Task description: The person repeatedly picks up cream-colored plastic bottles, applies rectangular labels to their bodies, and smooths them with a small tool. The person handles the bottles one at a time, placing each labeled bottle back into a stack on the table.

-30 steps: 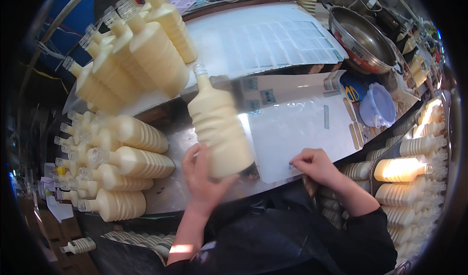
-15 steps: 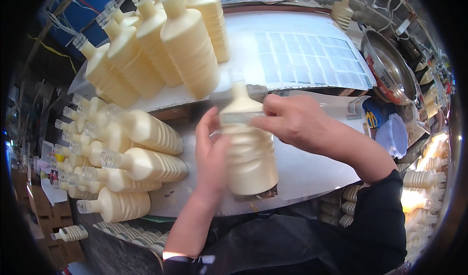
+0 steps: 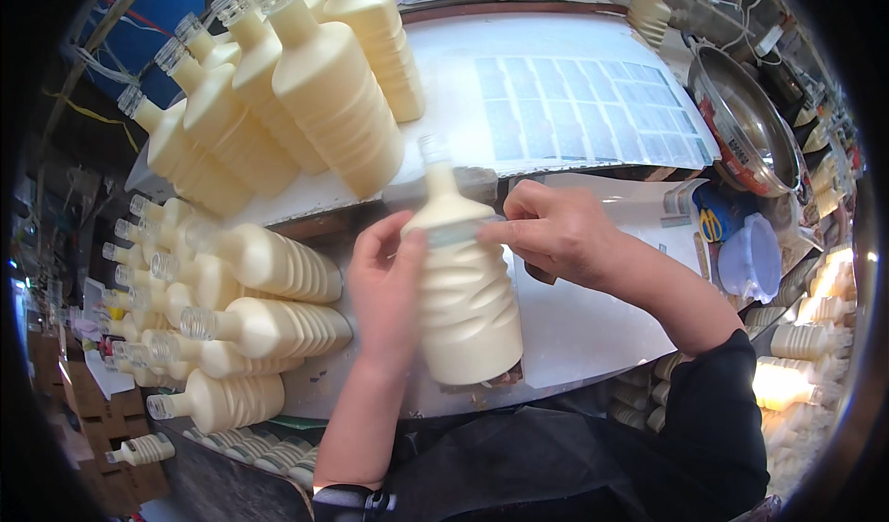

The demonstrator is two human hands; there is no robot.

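cream bottle [image 3: 463, 291] at centre, standing on the white table [image 3: 593, 328], base close to the near table edge at 6 o'clock. left hand [image 3: 384, 286] wrapped along its 9 o'clock side, grip wide around the ribbed body. right hand [image 3: 556, 230] at 2 o'clock of the bottle, fingertips pinched narrow on a clear strip [image 3: 458, 233] laid across the shoulder. open white surface only toward 3 and 4 o'clock, under the right forearm. crowded from 9 to 11 o'clock: lying bottles [image 3: 269, 263] just beside the left hand, caps pointing to 9 o'clock, too many overlapping for a sure count. standing bottles [image 3: 324, 96] at 11 o'clock, at least six, the nearest close to the held bottle's neck. one label sheet [image 3: 593, 110] at 1 o'clock. one metal pan [image 3: 741, 124] at 2 o'clock, near the far table corner. one blue lidded tub [image 3: 750, 258] at 3 o'clock. more bottles [image 3: 801, 341] at 4 o'clock, below the table edge.
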